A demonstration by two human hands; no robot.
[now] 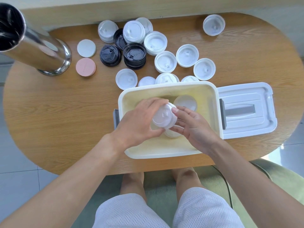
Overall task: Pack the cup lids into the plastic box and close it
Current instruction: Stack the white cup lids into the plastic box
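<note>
while both hands grip a lid stack, wrists angle inward.

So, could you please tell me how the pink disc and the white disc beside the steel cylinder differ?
The pink disc is pink and lies nearer the person; the white disc is white and lies farther back. They lie close together, apart or touching I cannot tell. Both are flat, round, similar in size and rest on the table.

We seem to sit in a café: takeaway cup lids crowd the wooden table, steel cup dispenser at ten o'clock.
</note>
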